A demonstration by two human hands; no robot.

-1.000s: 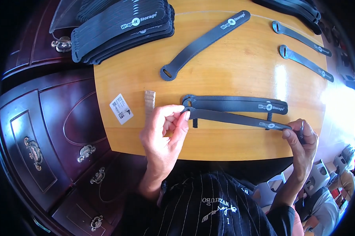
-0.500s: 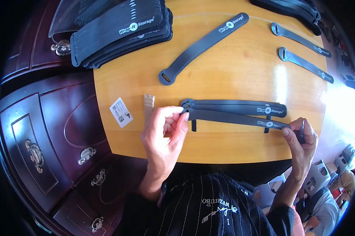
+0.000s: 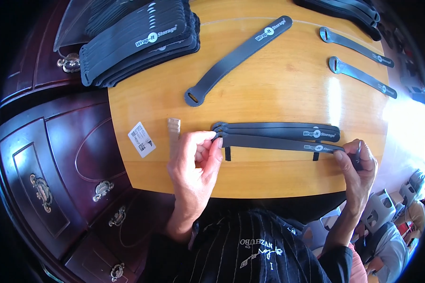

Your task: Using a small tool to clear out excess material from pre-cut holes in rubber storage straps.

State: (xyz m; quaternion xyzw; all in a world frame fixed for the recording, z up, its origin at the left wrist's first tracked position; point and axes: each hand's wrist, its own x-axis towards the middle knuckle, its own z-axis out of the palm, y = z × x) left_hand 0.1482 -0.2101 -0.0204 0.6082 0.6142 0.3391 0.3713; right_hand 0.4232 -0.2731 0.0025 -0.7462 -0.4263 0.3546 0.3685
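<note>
Little has shifted since the earlier frames: both hands remain at the ends of the same dark strap, and the strap bundle on the table sits as before. From my remote view, the left hand (image 3: 193, 162) is pinched closed, thumb and fingertips gripping the left end of the front strap (image 3: 278, 143) near the looped ends. The right hand (image 3: 358, 162) is closed on the strap's right end, just past its printed patch. That strap lies across the near part of the round wooden table (image 3: 278, 94), directly in front of a second stacked pair of straps (image 3: 278, 129), touching or nearly touching them. Two short dark tabs hang below the front strap. A white label (image 3: 141, 139) and a small tan strip (image 3: 174, 129) lie left of the left hand. A single long strap (image 3: 238, 60) lies diagonally mid-table, a large strap stack (image 3: 137, 40) at upper left, and two thinner straps (image 3: 358, 70) at upper right.
</note>
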